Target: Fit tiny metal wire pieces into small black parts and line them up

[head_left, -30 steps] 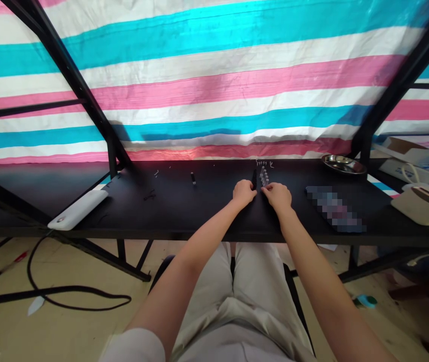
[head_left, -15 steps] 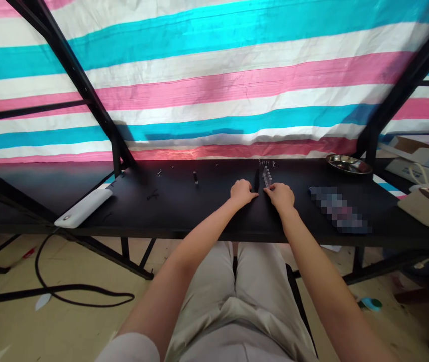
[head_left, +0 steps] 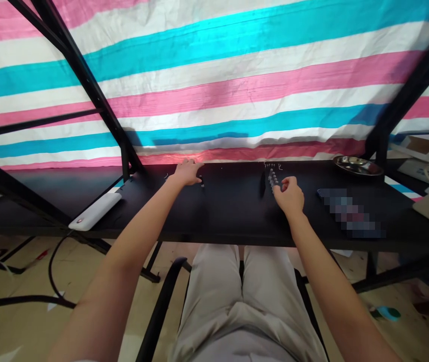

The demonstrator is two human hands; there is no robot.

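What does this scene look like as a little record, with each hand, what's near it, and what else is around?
Left hand: open, thumb by the small stick; contact unclear
Right hand: fingers curled, thumb at the near end of the clear row; grip unclear
Dark strip: just left of the clear row
Surface: black table
Dish: metal, far right of table
White bar: left part of table
Backdrop: striped sheet
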